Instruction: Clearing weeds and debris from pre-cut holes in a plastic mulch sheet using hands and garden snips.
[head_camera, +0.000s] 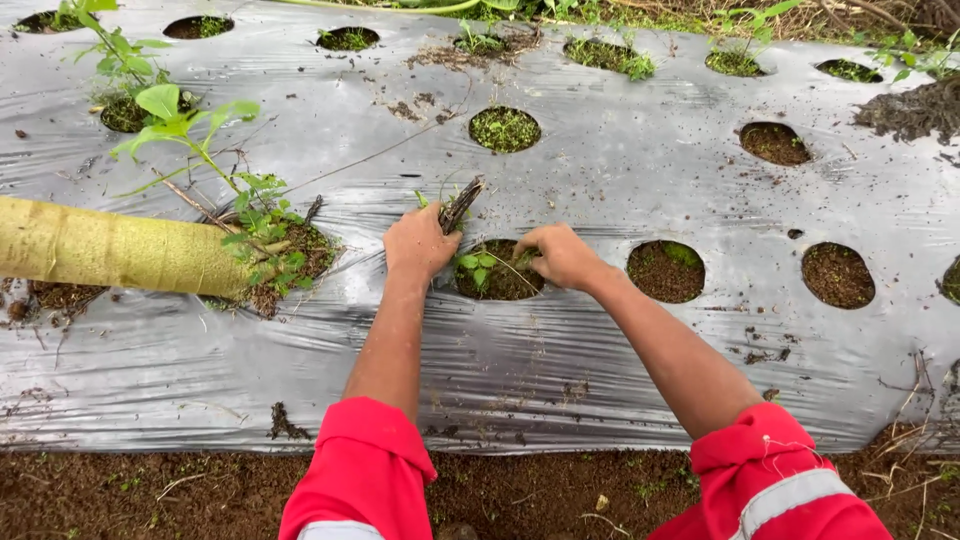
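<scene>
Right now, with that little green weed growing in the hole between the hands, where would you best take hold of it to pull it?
Probably low on the stems, where the small green weed meets the soil, coming from above. Its leaves spread flat and look soft, so they may tear. The plastic sheet rings the hole, so sideways access is poor. The right hand already pinches at the hole's rim; the left hand holds a dark stick.

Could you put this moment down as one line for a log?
left hand: grips dark pointed stick | right hand: pinching small green weeds | place: round soil hole in silver plastic mulch sheet
</scene>
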